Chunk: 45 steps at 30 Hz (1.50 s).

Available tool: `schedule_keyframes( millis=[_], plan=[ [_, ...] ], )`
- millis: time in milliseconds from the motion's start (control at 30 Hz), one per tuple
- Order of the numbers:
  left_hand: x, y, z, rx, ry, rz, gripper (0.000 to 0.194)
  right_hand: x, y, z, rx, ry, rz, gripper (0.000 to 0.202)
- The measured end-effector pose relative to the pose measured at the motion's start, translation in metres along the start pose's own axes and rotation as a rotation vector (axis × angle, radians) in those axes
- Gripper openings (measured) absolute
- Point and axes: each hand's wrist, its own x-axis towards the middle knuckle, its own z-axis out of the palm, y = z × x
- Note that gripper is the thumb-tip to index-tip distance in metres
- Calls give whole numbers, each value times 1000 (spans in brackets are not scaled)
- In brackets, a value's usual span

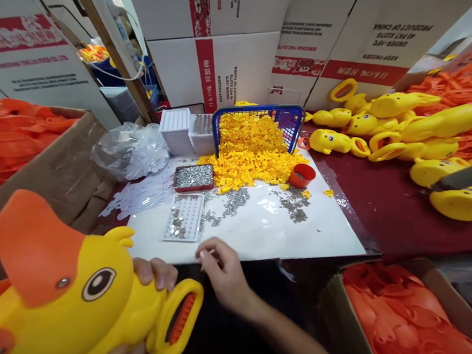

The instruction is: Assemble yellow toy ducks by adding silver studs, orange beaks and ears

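A yellow plastic duck-shaped toy [141, 310] with an orange bill, a printed eye and a looped handle fills the lower left. My left hand [155, 273] is wrapped round its neck, between the head and the handle; fingers show on top, and part of the hand shows below. Just right of the toy, my right hand [226, 279] hovers by the table's front edge, its fingers curled in and thumb close to the index finger. Anything pinched there is too small to make out. Beyond it lies a white tray [193, 217] partly filled with small round silver cells.
A blue basket [299, 116] spills small yellow parts [254, 151] over the white table sheet. A red tray [192, 187] and a red cup [303, 175] hold small metal pieces. Yellow duck toys [329, 141] lie at right. Boxes [335, 297] of orange parts flank the table.
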Motion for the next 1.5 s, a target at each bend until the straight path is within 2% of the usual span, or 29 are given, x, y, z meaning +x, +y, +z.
schedule_keyframes(
  millis=[33, 100, 167, 233, 300, 433, 567, 667, 833, 933, 1000, 1100, 1200, 1300, 1433, 1500],
  plan=[
    [0, 1, -4, 3, 18, 69, 39, 15, -4, -4, -260, -32, -114, 20],
    [-6, 3, -8, 5, 28, 192, 42, 47, -13, -10, -835, -158, -231, 22],
    [-13, 5, -7, 12, 36, 234, 50, 76, -22, -10, -1014, -242, -253, 22],
    [-19, 7, -5, 5, 61, 245, 56, 99, -28, -4, -1098, -328, -278, 20],
    [-20, 11, -6, -4, 95, 235, 55, 117, -31, 9, -1178, -404, -322, 21],
    [-17, 16, -12, -7, 205, 174, 48, 144, -33, 48, -1310, -484, -409, 27],
    [-15, 18, -14, -53, 291, 172, 47, 160, -29, 88, -1395, -525, -447, 27],
    [-14, 21, -16, -50, 316, 174, 49, 165, -24, 104, -1409, -539, -482, 29],
    [-8, 21, -30, -6, 297, 173, 50, 169, -19, 98, -1341, -504, -506, 35],
    [-3, 16, -39, 104, 271, 237, 53, 173, -20, 86, -1258, -425, -449, 35],
    [1, 11, -46, 168, 274, 234, 59, 175, -22, 77, -1179, -367, -385, 28],
    [5, -2, -56, 211, 314, 178, 67, 174, -28, 61, -997, -269, -281, 15],
    [6, -13, -60, 299, 333, 146, 72, 165, -35, 40, -710, -191, -197, 10],
    [0, -19, -46, 435, 223, 171, 86, 141, -42, 16, -367, -138, -145, 12],
    [-14, -27, -4, 661, -24, 143, 93, 90, -44, -17, -8, 52, -156, 20],
    [-19, -36, 17, 834, -119, 227, 90, 64, -40, -33, 166, 182, -153, 23]
  ],
)
